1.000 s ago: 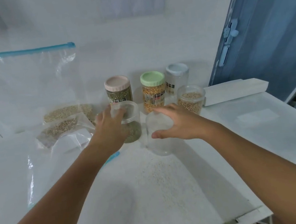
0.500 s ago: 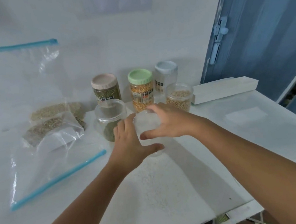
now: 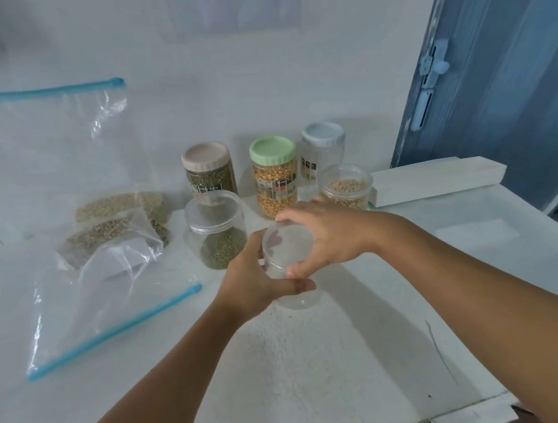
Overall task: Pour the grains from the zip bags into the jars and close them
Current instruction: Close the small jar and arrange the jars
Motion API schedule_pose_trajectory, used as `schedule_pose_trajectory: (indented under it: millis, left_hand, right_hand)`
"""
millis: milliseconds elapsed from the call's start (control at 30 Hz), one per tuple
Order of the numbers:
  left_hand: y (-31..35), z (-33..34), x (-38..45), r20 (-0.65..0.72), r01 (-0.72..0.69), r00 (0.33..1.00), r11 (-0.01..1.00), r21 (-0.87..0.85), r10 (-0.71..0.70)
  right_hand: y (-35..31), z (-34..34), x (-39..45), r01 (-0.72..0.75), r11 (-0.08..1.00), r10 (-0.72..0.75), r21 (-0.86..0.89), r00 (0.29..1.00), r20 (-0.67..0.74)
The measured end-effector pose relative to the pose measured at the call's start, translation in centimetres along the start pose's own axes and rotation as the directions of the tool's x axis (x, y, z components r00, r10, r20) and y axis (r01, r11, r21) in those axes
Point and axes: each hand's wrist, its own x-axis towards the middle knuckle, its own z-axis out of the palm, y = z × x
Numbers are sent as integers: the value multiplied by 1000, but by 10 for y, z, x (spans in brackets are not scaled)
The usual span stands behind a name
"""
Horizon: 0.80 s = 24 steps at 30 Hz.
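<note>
We see the empty clear jar (image 3: 293, 278) standing mid-table, well in from the white table's (image 3: 321, 362) near edge, with a broad bare stretch of tabletop between it and that edge and more open surface toward the right edge. The left hand (image 3: 257, 282) grips the jar's side, thumb wrapped across its front, while the right hand (image 3: 328, 237) curls its fingers round the clear lid (image 3: 286, 245) on top. Half a second ago the left hand was only arriving at the jar; a second ago it was at the green-grain jar (image 3: 216, 231), which stands just left. Toward the back edge stand three capped jars (image 3: 275, 177) whose labels are too blurred to read. An emptied zip bag (image 3: 84, 300) lies toward the left edge.
</note>
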Motion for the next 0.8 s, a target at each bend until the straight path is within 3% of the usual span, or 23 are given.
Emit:
schedule_pose_trajectory:
  millis: [133,300,433,500,600,667,700,800]
  left_hand:
    - [0,-1,3,36,10,999,1000,4,-10]
    - [0,-2,2,50,17,999,1000,0,-16]
    - [-3,-3,4,83,17,996,1000,-5,-17]
    - [-3,-3,4,93,15,996,1000,-5,-14]
    - [-4,-3,5,102,17,995,1000,-13,-15]
    - [-5,-3,6,113,27,993,999,-18,-25]
    - [-4,-3,6,117,29,993,999,-23,-26]
    - [-3,-3,5,134,13,991,1000,-26,-9]
  right_hand:
    - [-4,-6,-5,-79,996,83,-42,993,81]
    - [-16,-7,-6,-132,954,118,-270,991,-65]
    - [-14,-18,-2,9,974,20,-226,992,126]
    - [-12,-25,-4,-8,982,49,-186,976,214]
    - [-19,-22,-7,-126,959,150,-256,986,77]
    - [-25,-14,-6,-139,932,137,-334,990,-29]
    - [-26,-13,-5,-103,942,102,-320,995,-18]
    - [-20,-27,-5,24,984,9,-177,983,184]
